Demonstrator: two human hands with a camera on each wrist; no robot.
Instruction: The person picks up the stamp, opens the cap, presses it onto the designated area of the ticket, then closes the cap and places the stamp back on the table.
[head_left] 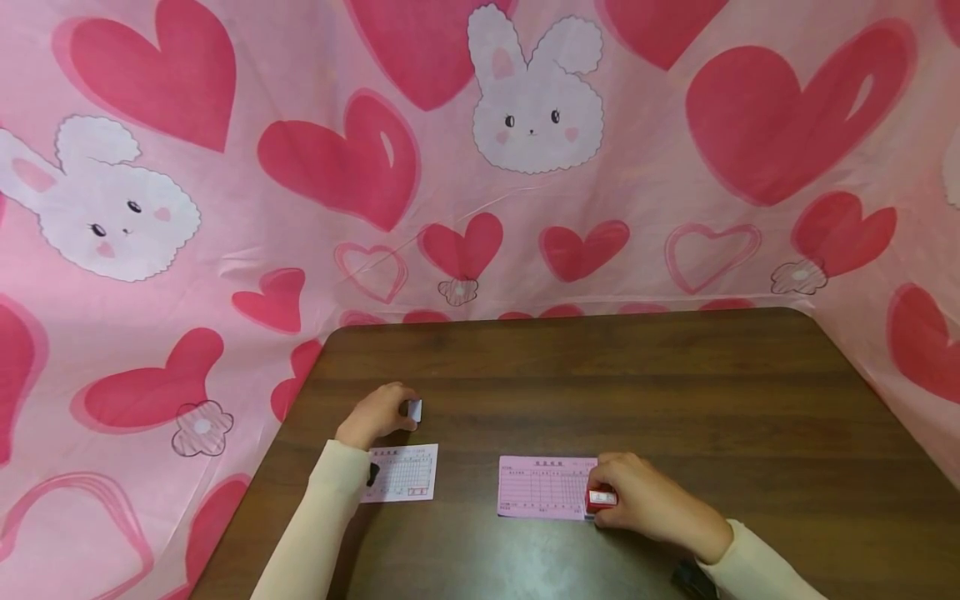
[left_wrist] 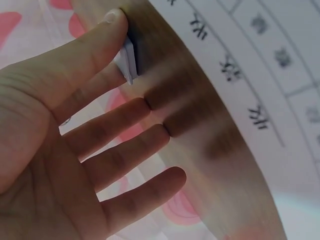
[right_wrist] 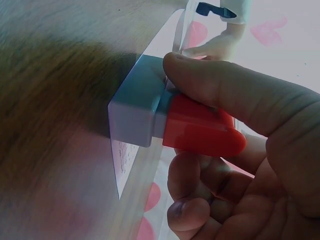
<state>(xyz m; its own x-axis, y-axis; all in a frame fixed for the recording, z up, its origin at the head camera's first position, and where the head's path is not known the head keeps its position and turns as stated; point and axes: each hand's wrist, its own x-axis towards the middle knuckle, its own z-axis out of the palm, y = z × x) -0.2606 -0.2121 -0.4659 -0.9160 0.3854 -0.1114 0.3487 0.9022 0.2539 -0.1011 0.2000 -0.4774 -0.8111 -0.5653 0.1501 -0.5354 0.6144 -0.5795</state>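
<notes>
My right hand [head_left: 652, 497] grips a red self-inking stamp [head_left: 602, 498] at the right end of a pink receipt slip [head_left: 540, 486]. In the right wrist view the stamp's red handle [right_wrist: 200, 127] sits between thumb and fingers, its grey base [right_wrist: 132, 102] down against the paper. Farther back on the left, my left hand [head_left: 378, 414] pinches a small pale flat-sided piece [head_left: 415, 410] between thumb and index finger, at the tabletop. Its exact kind is unclear; part of it [left_wrist: 128, 62] shows below the thumb in the left wrist view. The other left fingers extend loosely.
A white printed slip [head_left: 408, 473] lies just in front of my left hand, partly covered by the sleeve. Both slips lie on a dark brown wooden table [head_left: 570, 375]. Pink cloth [head_left: 645, 275] with hearts and rabbits hangs behind and beside the table. Dark wrist straps show at both cuffs.
</notes>
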